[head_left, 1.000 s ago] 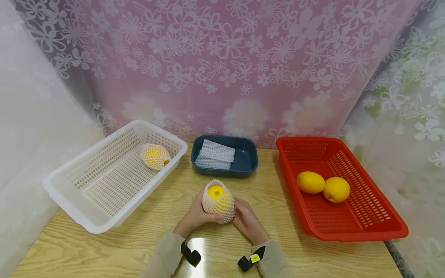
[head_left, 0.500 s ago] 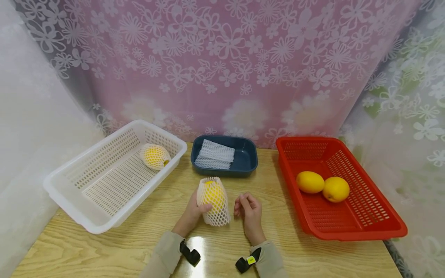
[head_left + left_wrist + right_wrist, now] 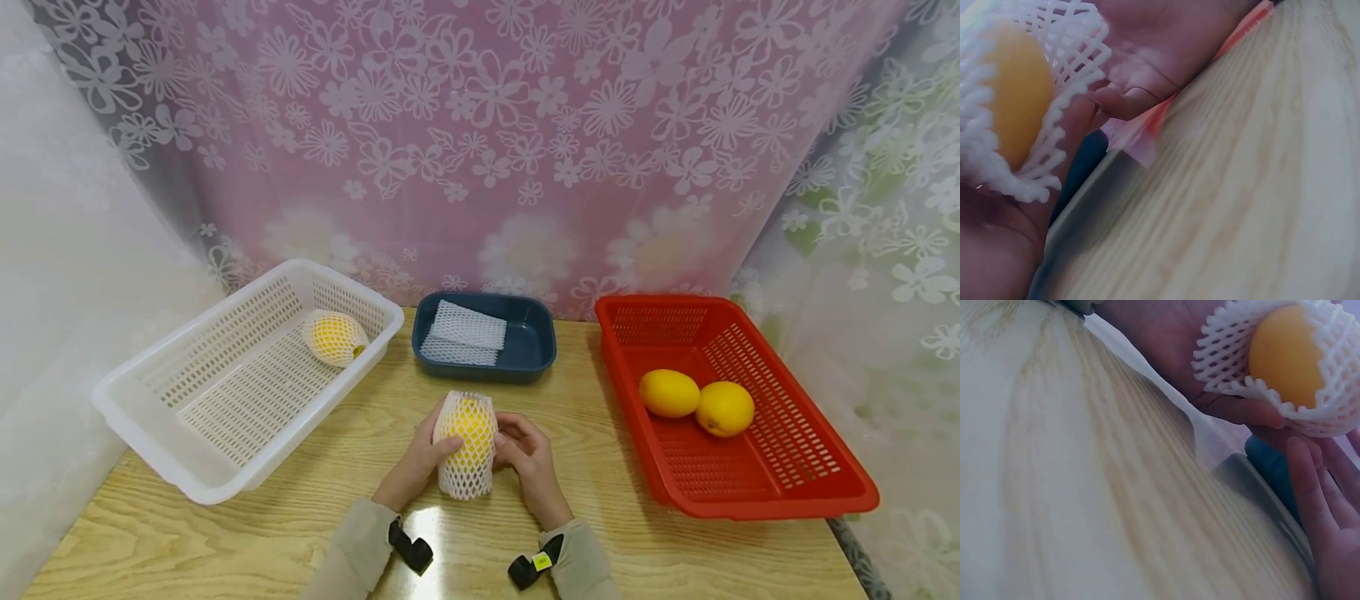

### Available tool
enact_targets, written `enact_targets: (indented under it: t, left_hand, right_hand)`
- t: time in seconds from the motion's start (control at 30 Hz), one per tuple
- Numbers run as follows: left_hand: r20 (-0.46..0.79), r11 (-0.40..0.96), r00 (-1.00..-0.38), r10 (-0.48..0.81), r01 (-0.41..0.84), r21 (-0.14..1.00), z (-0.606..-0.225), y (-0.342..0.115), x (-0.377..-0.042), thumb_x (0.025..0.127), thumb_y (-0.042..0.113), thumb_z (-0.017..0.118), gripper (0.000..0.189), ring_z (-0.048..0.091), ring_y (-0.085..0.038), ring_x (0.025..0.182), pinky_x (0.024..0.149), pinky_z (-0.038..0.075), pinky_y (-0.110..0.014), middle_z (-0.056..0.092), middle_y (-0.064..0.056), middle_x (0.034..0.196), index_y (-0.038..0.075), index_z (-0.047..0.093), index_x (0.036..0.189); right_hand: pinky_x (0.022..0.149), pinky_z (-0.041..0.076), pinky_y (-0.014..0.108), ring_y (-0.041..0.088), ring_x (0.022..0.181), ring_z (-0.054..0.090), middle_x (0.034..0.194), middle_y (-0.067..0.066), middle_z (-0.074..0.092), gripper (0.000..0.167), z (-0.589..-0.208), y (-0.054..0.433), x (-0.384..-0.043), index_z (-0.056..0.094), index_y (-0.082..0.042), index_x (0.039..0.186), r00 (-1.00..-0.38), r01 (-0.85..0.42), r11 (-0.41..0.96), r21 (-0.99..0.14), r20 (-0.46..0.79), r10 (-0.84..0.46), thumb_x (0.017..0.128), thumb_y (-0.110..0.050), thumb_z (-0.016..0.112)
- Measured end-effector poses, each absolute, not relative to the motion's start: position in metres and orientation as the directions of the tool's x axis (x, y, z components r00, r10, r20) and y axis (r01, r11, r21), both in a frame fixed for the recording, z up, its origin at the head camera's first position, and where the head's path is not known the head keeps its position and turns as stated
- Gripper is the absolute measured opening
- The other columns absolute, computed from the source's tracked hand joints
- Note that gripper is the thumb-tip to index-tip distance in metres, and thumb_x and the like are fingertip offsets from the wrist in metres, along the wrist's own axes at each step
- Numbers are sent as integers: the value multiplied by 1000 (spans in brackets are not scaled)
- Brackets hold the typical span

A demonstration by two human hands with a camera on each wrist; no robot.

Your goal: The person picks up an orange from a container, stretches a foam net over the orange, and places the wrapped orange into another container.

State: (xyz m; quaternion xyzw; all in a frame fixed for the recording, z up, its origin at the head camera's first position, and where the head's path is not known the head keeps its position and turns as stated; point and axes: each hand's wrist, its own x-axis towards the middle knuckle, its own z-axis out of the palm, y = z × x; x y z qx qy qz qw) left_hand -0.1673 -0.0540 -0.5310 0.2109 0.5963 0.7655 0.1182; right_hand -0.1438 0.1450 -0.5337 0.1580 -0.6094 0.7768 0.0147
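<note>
In the head view my left hand point(image 3: 416, 458) grips a yellow oval fruit point(image 3: 472, 429) in a white foam net sleeve point(image 3: 467, 482), thumb across its front. The sleeve extends past the fruit at the near end, where the left wrist view shows the yellow fruit point(image 3: 1022, 94) through the open mouth. My right hand point(image 3: 531, 467) is at the sleeve's right side, thumb and forefinger pinching it there. Its lower fingers point(image 3: 1310, 481) stretch out under the sleeve in the right wrist view. Parts of both hands are hidden behind the fruit.
A white basket point(image 3: 168, 454) at left contains one netted fruit point(image 3: 335, 337). Flat foam nets point(image 3: 468, 327) lie in a dark blue tray point(image 3: 534, 371) at the back. Two bare yellow fruits point(image 3: 670, 393) sit in a red basket point(image 3: 772, 508) at right. All stand on a wooden table point(image 3: 225, 542).
The sleeved fruit has turned, so its bare end no longer faces up and the sleeve's loose end points nearer. My right hand came away from it, then returned to its right side.
</note>
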Motion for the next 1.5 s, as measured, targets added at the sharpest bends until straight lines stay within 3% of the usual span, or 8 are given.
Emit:
enact_targets:
  t: [0.13, 0.3, 0.6, 0.77, 0.97, 1.23, 1.37, 1.5]
  left_hand:
    - [176, -310, -874, 452, 31, 950, -532, -54, -168, 89, 36, 63, 91, 52, -16, 110, 96, 44, -26, 48, -12, 128, -5, 15, 154]
    - [167, -315, -872, 460, 16, 949, -531, -54, -168, 90, 34, 62, 86, 54, -15, 106, 93, 46, -26, 51, -8, 123, -5, 18, 153]
    - [168, -306, -860, 482, 14, 952, -531, -54, -168, 90, 33, 66, 75, 55, -19, 107, 92, 48, -31, 53, -10, 124, 1, 31, 148]
    - [151, -301, -862, 484, -2, 954, -532, -53, -167, 86, 34, 72, 68, 54, -21, 104, 87, 49, -33, 50, -11, 122, 3, 34, 134]
    - [151, -308, -858, 491, -8, 951, -533, -52, -167, 86, 34, 73, 67, 58, -21, 101, 84, 52, -33, 50, -13, 122, 5, 28, 127]
    - [177, -264, -878, 444, 61, 963, -536, -51, -171, 98, 49, 52, 55, 55, -14, 96, 82, 47, -25, 50, -8, 113, 1, 32, 118]
    - [213, -281, -875, 436, 92, 955, -534, -51, -172, 99, 36, 49, 51, 52, -15, 100, 85, 45, -25, 51, -7, 115, -6, 40, 126]
    - [214, -261, -866, 451, 101, 960, -532, -52, -172, 97, 20, 51, 50, 52, -19, 110, 91, 46, -27, 51, -9, 130, 0, 41, 141]
  right_hand:
    - [63, 57, 30, 14, 85, 66, 113, 8, 66, 35, -533, 145, -143, 52, 13, 129, -947, -208, -269, -940, 262, -186, 99, -3, 56]
    - [61, 56, 28, 12, 80, 65, 112, 6, 68, 33, -532, 145, -143, 52, 15, 127, -943, -230, -255, -939, 280, -178, 99, -2, 54]
    - [98, 47, 28, 19, 120, 57, 135, 19, 53, 52, -532, 144, -142, 44, 6, 140, -943, -215, -168, -962, 250, -221, 93, -5, 63]
    - [99, 47, 30, 22, 124, 53, 142, 19, 45, 63, -531, 144, -142, 36, -4, 148, -927, -138, -162, -977, 185, -325, 93, -10, 65]
    - [94, 50, 29, 21, 119, 55, 136, 17, 50, 60, -530, 145, -142, 38, 0, 145, -916, -148, -175, -973, 201, -347, 92, -9, 65]
    - [92, 50, 27, 19, 115, 57, 131, 14, 52, 59, -530, 145, -142, 38, 4, 142, -936, -145, -188, -971, 197, -291, 90, -6, 63]
    - [93, 50, 27, 17, 114, 58, 131, 12, 53, 59, -529, 144, -143, 36, 4, 143, -962, -114, -235, -965, 167, -217, 91, -7, 60]
    - [96, 49, 28, 17, 119, 55, 136, 12, 49, 58, -530, 144, -145, 33, 4, 145, -963, -110, -310, -944, 179, -204, 92, -4, 57]
